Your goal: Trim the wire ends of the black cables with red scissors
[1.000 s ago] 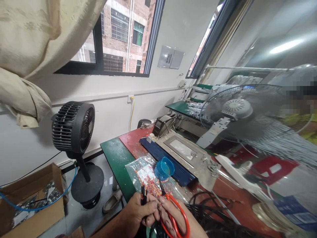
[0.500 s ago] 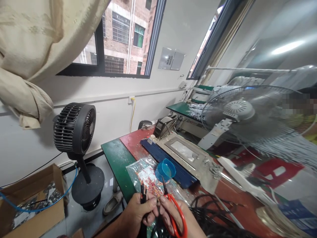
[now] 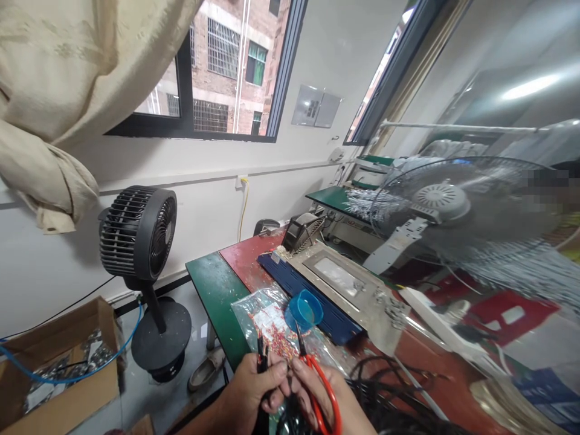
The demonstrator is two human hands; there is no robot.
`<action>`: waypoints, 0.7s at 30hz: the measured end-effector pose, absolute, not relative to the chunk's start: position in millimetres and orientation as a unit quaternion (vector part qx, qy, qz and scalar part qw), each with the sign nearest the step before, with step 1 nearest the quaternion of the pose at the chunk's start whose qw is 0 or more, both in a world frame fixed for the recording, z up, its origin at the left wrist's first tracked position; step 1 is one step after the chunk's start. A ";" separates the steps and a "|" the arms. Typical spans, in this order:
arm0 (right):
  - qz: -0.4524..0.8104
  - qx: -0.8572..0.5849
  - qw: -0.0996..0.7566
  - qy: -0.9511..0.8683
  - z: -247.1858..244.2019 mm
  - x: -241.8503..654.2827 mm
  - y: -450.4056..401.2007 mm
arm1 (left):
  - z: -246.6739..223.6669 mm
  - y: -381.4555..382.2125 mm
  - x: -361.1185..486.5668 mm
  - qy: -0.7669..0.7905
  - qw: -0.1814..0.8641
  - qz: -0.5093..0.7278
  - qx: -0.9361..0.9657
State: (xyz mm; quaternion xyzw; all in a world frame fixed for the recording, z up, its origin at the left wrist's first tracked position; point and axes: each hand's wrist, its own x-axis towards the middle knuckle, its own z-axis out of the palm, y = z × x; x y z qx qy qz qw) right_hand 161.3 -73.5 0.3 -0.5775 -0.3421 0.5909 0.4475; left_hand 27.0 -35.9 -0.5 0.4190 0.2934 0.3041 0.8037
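Note:
Near the table's front edge, my left hand (image 3: 260,377) is closed around several black cables (image 3: 261,353), their ends pointing up and away from me. Close beside it, my right hand (image 3: 319,383) grips scissors with red-orange handles (image 3: 333,402); their dark blades point away from me. The fingertips of both hands nearly meet, and what is pinched between them is too small to make out. Just beyond lies a clear plastic bag (image 3: 244,308) strewn with small red and yellow bits (image 3: 283,344). A blue round container (image 3: 304,309) stands on it, past the blade tips.
A blue metal bar (image 3: 312,299) and a grey machine plate (image 3: 357,284) lie across the red table (image 3: 240,260). Black cables (image 3: 376,386) pile up at right. A black fan (image 3: 136,232) and a cardboard box (image 3: 86,386) stand left; a large fan (image 3: 437,199) is at right.
Both hands hold nearly the same pose, with the scissors and cables still in them. The view has shifted very slightly.

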 end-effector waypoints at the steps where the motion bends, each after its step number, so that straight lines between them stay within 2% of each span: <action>1: 0.595 -0.576 0.446 -0.340 0.5 161.2 -73.7 | 0.0 -35.9 26.7 0.290 0.809 0.303 0.412; 8: 0.601 -0.576 0.436 -0.342 10.0 159.3 -75.7 | 4.0 -36.6 25.0 0.265 0.851 0.298 0.342; 21: 0.612 -0.556 0.444 -0.345 8.2 160.2 -78.3 | -2.9 -36.4 24.3 0.253 0.861 0.293 0.329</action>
